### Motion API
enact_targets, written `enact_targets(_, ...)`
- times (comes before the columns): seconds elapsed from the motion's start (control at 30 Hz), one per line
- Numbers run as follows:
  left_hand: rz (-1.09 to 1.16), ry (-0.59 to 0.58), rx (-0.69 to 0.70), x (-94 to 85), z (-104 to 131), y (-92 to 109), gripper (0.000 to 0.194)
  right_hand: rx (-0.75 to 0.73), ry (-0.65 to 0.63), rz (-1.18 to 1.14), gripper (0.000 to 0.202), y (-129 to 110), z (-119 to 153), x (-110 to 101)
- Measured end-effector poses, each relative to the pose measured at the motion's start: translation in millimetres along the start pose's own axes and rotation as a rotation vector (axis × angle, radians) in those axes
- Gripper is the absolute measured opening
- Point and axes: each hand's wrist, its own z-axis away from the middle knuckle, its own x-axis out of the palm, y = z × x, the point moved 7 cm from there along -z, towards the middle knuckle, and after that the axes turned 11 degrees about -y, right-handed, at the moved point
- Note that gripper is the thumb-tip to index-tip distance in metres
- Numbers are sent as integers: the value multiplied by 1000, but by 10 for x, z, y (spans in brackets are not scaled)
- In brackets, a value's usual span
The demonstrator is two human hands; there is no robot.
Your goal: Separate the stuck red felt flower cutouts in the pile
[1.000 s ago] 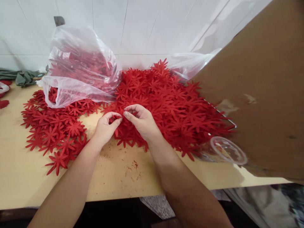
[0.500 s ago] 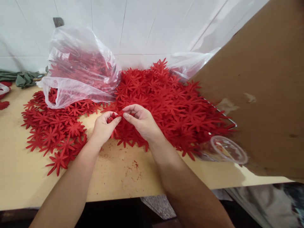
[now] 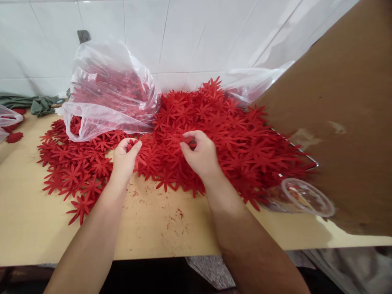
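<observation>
Now that the hands have parted, the left hand [image 3: 125, 157] pinches one red star-shaped felt flower [image 3: 132, 143] while the right hand's [image 3: 200, 155] grip closes on the red felt-flower heap [image 3: 232, 134] on the pale wooden worktop [image 3: 153, 228].

Bright, even daylight fills the scene. The white tiled wall [image 3: 183, 36] shows soft glare, and the clear plastic bag [image 3: 107, 94] glints. Shadows on the wooden table [image 3: 153, 228] are faint. Straight tile lines bend near the edges. The lower right corner is blurred.
</observation>
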Motion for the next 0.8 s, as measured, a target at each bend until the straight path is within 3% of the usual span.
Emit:
enact_targets(0.07, 16, -4, -11, -4, -7, -16, 23, -28, 153, 108, 16, 60, -23, -170)
enact_targets(0.13, -5, -96, -70, 100, 11, -67, 25, -80, 242, 219, 20, 38, -16, -262)
enact_targets(0.23, -8, -266, -139, 302, 68, -142, 24, -183, 242, 300, 19, -129, 41, -216)
enact_targets(0.37, 9, -342, -95, 391, 86, -115, 27, -228, -10, 103, 17, -321, 116, 82)
enact_targets(0.5, -72, -326, -54, 361, 68, -72, 36, -76, -304, -212, 30, -250, 154, 391)
enact_targets(0.67, -138, -293, -54, 324, 60, -85, 38, 78, -427, -506, 42, -111, 152, 505)
enact_targets(0.8, -111, -342, -52, 359, 80, -70, 41, 212, -488, -700, 42, -64, 170, 555)
